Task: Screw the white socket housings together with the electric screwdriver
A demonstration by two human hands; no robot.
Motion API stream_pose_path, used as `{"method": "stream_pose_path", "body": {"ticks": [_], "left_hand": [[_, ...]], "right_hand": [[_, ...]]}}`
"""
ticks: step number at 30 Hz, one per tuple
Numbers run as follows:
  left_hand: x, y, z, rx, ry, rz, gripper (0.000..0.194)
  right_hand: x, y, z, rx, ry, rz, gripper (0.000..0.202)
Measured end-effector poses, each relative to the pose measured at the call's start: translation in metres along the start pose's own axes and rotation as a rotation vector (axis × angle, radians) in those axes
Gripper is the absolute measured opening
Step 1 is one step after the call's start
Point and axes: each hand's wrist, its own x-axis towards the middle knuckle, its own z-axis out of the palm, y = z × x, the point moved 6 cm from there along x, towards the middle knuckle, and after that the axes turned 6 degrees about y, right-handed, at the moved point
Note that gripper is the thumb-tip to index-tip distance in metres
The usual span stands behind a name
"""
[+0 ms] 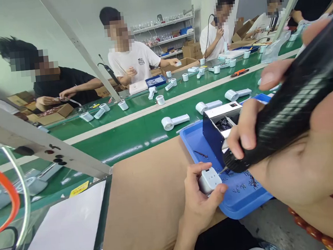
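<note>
My left hand point(200, 200) grips a small pale-blue plastic housing point(210, 180), its end face with small holes turned up. A black electric screwdriver point(283, 95) fills the right side, with my right hand point(291, 157) wrapped around it. Its thin bit point(224, 170) points at the edge of the housing; whether the tip touches it I cannot tell. Beneath lies a blue tray point(235, 208) holding scattered small screws point(240, 188). A white and dark screw feeder box point(213, 126) stands in the tray, partly hidden behind my right hand.
Brown cardboard point(146, 196) covers the bench to the left. Beyond runs a green conveyor point(121, 140) carrying several pale-blue handled parts point(174, 121). A slanted metal post point(48, 145) and an orange tube point(10, 193) stand at left. Several co-workers point(133, 60) sit across the line.
</note>
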Motion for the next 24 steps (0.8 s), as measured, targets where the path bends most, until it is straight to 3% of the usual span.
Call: {"method": "stream_pose_path", "body": {"ticks": [3,7,12,15,24], "left_hand": [[0.000,0.001,0.000,-0.001,0.008,0.008,0.060],[0.001,0.000,0.002,0.002,-0.007,0.003,0.062],[-0.001,-0.002,0.003,0.014,-0.028,-0.001,0.065],[-0.002,-0.003,0.003,0.005,-0.027,0.017,0.064],[0.000,0.002,0.004,-0.030,-0.039,0.030,0.060]], "right_hand": [[-0.004,0.011,0.005,0.106,-0.065,-0.013,0.031],[-0.001,0.026,-0.004,0.049,-0.339,0.016,0.038],[0.003,0.033,-0.012,0.042,-0.469,0.005,0.019],[0.002,0.034,-0.013,0.022,-0.457,-0.017,0.016],[-0.006,0.028,-0.011,-0.042,-0.347,0.059,0.042]]}}
